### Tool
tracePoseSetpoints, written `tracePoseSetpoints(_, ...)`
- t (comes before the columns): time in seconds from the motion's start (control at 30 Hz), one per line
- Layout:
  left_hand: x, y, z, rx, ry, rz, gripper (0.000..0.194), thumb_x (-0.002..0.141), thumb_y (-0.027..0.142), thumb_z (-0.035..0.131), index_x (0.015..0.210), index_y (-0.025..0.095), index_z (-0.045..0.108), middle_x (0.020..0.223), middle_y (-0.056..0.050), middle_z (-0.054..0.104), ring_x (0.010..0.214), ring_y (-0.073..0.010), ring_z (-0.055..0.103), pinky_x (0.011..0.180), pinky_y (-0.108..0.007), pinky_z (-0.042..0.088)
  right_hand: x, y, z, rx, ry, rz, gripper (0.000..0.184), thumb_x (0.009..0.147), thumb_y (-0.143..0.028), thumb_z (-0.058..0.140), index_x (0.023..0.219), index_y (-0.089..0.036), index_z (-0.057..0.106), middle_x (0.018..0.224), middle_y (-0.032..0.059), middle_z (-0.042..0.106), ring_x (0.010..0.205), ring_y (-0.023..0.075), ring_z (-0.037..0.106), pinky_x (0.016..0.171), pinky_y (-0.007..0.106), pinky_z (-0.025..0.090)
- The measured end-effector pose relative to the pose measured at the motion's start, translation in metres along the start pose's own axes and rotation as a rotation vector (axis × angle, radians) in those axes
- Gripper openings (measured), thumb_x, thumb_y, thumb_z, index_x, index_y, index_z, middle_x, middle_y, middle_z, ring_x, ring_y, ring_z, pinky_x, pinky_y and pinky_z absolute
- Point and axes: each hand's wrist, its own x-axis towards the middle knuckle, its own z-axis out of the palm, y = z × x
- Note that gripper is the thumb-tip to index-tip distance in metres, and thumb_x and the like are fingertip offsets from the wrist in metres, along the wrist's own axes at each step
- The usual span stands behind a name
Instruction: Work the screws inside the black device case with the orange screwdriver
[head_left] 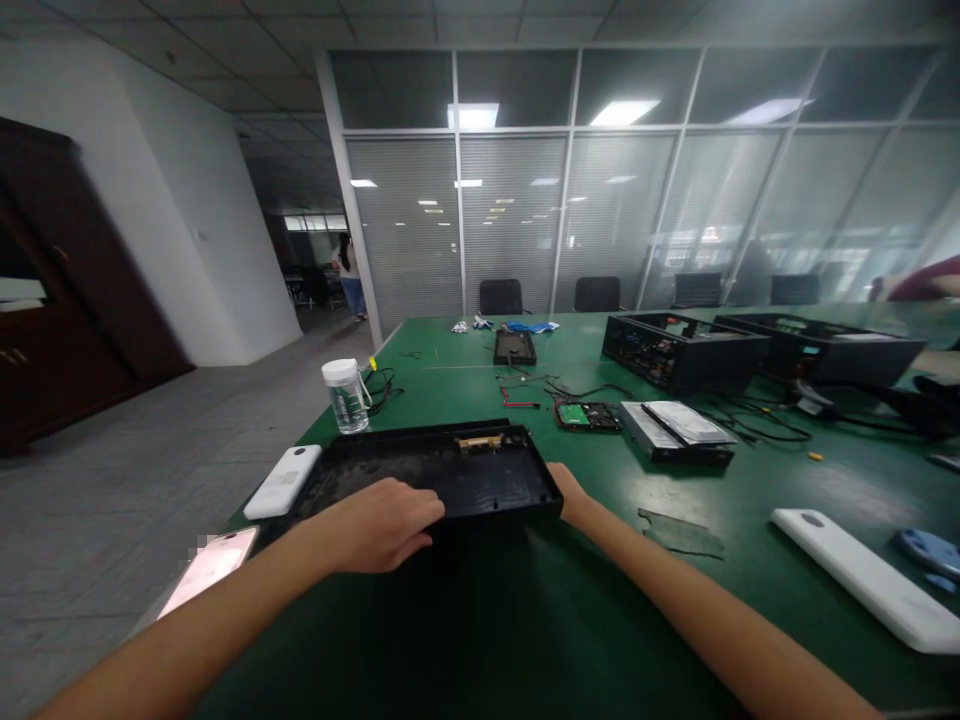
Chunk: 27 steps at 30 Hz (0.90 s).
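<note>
A shallow black plastic panel (420, 475), tray-like with raised edges, is in front of me above the green table. On its inner face, near the far edge, is a small tan strip (480, 442). My left hand (394, 522) is closed at the panel's near edge, fingers curled and thumb below. At the right end my right hand (568, 493) grips the panel's corner, its fingers mostly hidden behind it.
A clear bottle (346, 400), a white device (283, 482) and a pink phone (214, 570) line the left edge. Rightward are a hard drive (587, 416), an optical drive (675, 430), cables, black computer cases (682, 350) and a long white device (862, 575).
</note>
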Motion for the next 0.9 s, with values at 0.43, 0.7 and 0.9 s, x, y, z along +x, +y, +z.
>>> tracePoseSetpoints(0.43, -0.02, 0.031, 0.073, -0.042, -0.158, -0.06, 0.011, 0.08, 0.02, 0.053, 0.091, 0.022, 0.054, 0.091, -0.005, 0.061, 0.081, -0.021, 0.06, 0.069, -0.03, 0.042, -0.044, 0.083, 0.011, -0.11, 0.171, -0.189, 0.042, 0.081, -0.007, 0.041, 0.118, -0.023, 0.052, 0.14, 0.0112, 0.035, 0.101, 0.0206, 0.058, 0.084, 0.038, 0.047)
tracePoseSetpoints(0.7, 0.06, -0.007, 0.059, -0.185, -0.226, 0.008, 0.027, 0.076, 0.042, 0.06, 0.094, 0.021, 0.063, 0.085, -0.005, 0.065, 0.074, -0.0206, 0.061, 0.059, -0.026, 0.045, -0.046, 0.096, -0.001, 0.177, 0.372, -0.062, 0.036, 0.085, -0.018, 0.038, 0.12, -0.017, 0.048, 0.123, 0.011, 0.051, 0.114, 0.0191, 0.048, 0.098, 0.037, 0.039)
tracePoseSetpoints(0.9, 0.125, -0.029, 0.084, 0.093, 0.172, 0.003, 0.005, 0.078, 0.019, 0.059, 0.078, 0.018, 0.064, 0.083, -0.007, 0.062, 0.082, -0.0194, 0.059, 0.071, -0.027, 0.045, -0.046, 0.069, 0.002, 0.238, 0.282, -0.164, 0.034, 0.084, -0.016, 0.038, 0.115, -0.016, 0.052, 0.117, 0.0101, 0.055, 0.109, 0.0176, 0.05, 0.094, 0.035, 0.041)
